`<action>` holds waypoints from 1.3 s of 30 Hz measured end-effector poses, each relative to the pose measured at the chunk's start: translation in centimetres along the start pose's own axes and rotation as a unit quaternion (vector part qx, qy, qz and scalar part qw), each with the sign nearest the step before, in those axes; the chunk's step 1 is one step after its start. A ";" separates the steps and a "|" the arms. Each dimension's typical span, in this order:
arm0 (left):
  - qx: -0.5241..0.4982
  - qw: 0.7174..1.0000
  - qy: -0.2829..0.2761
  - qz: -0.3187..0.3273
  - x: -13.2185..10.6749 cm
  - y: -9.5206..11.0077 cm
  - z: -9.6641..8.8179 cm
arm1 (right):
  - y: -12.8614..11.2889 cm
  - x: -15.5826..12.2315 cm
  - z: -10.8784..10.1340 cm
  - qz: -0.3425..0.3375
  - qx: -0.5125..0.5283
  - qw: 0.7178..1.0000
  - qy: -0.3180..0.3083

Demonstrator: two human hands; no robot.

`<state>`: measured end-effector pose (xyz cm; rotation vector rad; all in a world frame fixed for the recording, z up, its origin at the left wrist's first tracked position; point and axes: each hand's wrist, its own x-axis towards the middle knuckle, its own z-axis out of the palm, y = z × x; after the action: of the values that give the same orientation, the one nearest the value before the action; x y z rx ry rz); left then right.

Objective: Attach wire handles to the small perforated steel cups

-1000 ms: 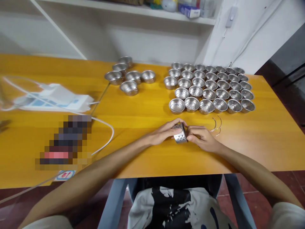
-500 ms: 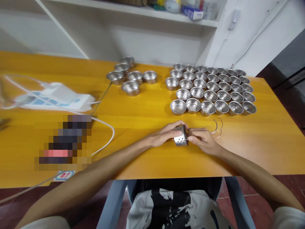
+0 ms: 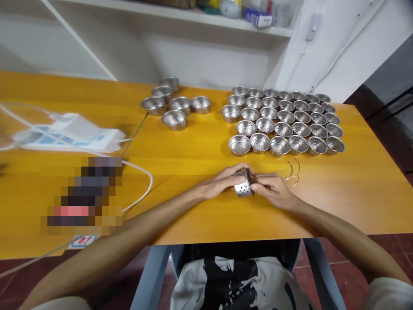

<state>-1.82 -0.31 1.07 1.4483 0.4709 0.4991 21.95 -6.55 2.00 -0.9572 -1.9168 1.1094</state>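
A small perforated steel strainer cup [image 3: 243,184] is tipped on its side just above the table. My left hand [image 3: 222,181] is closed around it, thumb across the drilled wall and fingers over the top. At the cup's rim, on the right, my right hand [image 3: 272,188] has its thumb and curled fingers pinched together. Whatever lies in that pinch is hidden. Thin curved metal wires [image 3: 293,172] rest on the table just beyond my right hand.
Rows of strainer cups [image 3: 280,146] fill the back right. Several more cups [image 3: 174,120] stand at the back left. A white power strip [image 3: 77,135], a white cable [image 3: 151,183] and a pixelated patch [image 3: 87,189] are at the left. A shelf [image 3: 193,16] runs behind.
The view has shifted slightly, so the table things sit a little further left. Both hands keep nearly the same hold at the strainer cup.
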 end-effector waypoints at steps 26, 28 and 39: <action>0.211 0.911 0.337 0.106 -0.2 0.9 -7.8 | 0.5 -1.1 -1.5 -0.166 -0.178 0.944 0.224; 0.269 0.877 0.392 0.060 0.3 0.1 -9.9 | 0.5 -1.1 -2.1 -0.159 -0.181 0.940 0.242; 0.284 0.882 0.372 0.055 5.8 -2.1 -14.2 | 1.7 -1.3 -3.3 -0.205 -0.298 0.918 0.165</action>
<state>-5.38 14.47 -2.05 1.8192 1.2321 1.0866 25.79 -5.82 1.39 -0.9131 -2.0656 0.0970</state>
